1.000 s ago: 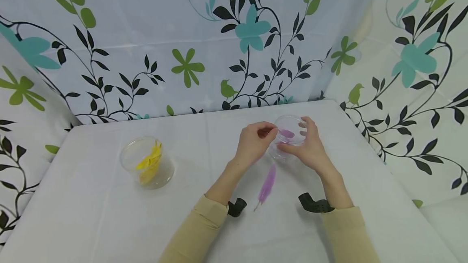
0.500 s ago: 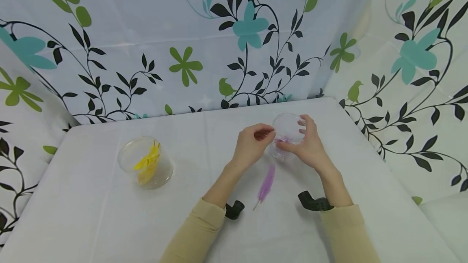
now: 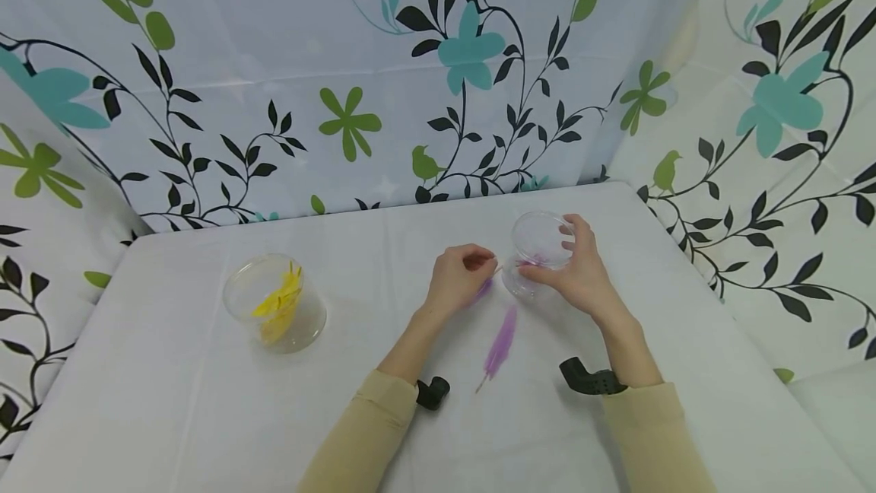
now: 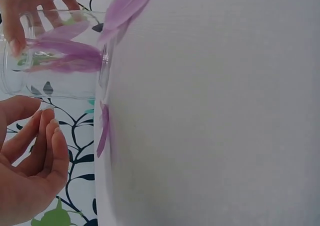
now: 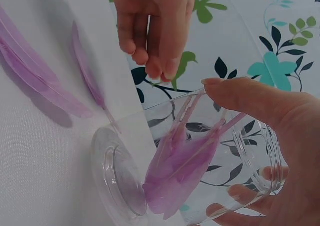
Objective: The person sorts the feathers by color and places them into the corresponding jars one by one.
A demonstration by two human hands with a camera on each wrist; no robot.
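My right hand (image 3: pixel 578 276) grips a clear jar (image 3: pixel 525 287) that stands on the table, thumb on its near side and fingers on the far side. Several purple feathers (image 5: pixel 182 166) sit inside it, quills toward the mouth. Just left of the jar is my left hand (image 3: pixel 458 276), bent fingers near the thumb, with nothing between them. A purple feather (image 3: pixel 482 290) lies on the table partly hidden under that hand, its quill pointing at the jar's base. Nearer the body lies another purple feather (image 3: pixel 501 343).
A wider clear glass bowl (image 3: pixel 311 322) holding yellow feathers (image 3: pixel 279 306) stands at the left of the white table (image 3: pixel 383 417). A curtain (image 3: pixel 274 74) printed with leaves and flowers hangs behind and along the sides. Black wrist cameras (image 3: pixel 588 379) sit on the forearms.
A second ago my left hand pinched a purple feather at the jar's mouth; that feather has left its fingers. The hand has moved down and left, uncovering a feather on the table.
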